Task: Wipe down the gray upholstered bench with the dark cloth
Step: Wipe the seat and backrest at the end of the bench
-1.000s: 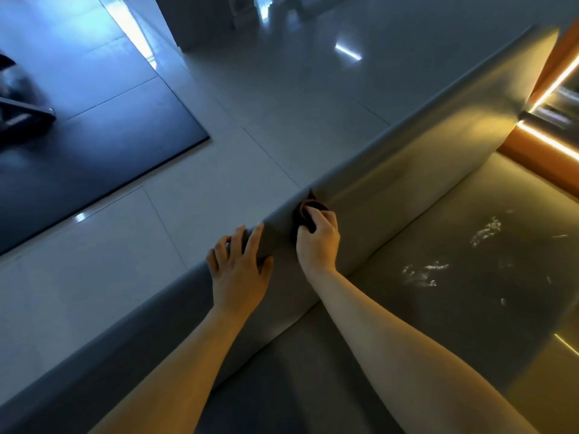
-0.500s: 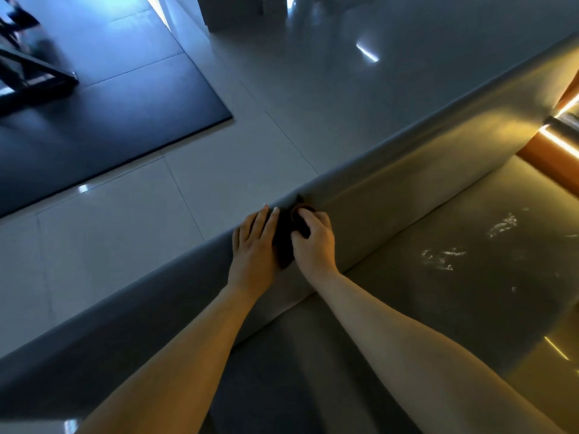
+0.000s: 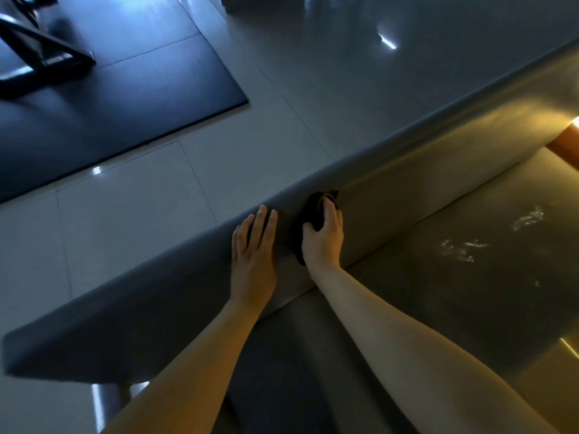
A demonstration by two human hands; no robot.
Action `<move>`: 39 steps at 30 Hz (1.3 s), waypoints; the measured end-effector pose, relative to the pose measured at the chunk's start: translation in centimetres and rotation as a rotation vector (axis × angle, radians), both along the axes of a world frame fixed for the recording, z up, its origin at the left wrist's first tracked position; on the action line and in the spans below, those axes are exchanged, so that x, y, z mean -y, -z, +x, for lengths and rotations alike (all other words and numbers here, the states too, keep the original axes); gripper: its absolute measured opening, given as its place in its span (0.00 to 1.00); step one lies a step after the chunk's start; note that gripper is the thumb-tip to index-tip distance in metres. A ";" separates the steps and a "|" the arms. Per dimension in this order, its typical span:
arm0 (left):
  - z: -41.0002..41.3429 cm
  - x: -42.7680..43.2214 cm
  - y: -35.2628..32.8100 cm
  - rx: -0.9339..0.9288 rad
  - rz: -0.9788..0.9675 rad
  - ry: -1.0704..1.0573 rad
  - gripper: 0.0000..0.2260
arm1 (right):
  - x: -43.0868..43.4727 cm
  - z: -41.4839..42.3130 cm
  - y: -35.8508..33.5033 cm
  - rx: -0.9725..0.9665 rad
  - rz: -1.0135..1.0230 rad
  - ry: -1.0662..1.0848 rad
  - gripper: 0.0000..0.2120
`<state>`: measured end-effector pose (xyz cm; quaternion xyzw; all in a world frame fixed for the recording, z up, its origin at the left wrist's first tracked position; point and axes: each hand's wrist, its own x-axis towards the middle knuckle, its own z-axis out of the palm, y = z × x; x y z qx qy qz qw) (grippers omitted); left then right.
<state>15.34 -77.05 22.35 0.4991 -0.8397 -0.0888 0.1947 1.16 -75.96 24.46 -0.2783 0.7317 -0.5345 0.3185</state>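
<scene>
since a second ago the left hand has drawn in from its spread position and now lies flat just beside the dark cloth, fingers straight and together, pressing on the top edge of the gray bench. the right hand curls around the cloth, which is bunched into a wad and pressed against the inner face of the backrest, near its upper edge.

to do this stroke well, i judge the wad should be flattened somewhat so more fabric meets the upholstery, then drawn along the backrest in long overlapping passes, with the left hand bracing as it does now. the pressure should be even, since a tight ball likely cleans only a narrow stripe.

the upholstery looks smooth and slightly shiny, so the cloth should glide easily. on the seat, well apart from the hands, white smears show and probably need a pass later.

beyond the backrest lie glossy floor tiles, a dark mat and a black frame standing on it. an orange lit strip glows at the bench's far right.
</scene>
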 end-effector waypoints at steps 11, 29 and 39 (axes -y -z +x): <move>-2.1 -0.9 0.0 -0.005 -0.036 -0.139 0.33 | -1.8 0.6 1.9 -0.499 -0.031 -0.532 0.18; -25.7 3.3 1.7 0.120 -0.120 -0.104 0.37 | 1.3 -24.4 5.5 -0.157 -0.021 -0.140 0.09; -40.5 5.1 3.7 0.175 -0.159 -0.058 0.37 | 4.2 -40.1 8.1 -0.222 0.091 0.087 0.16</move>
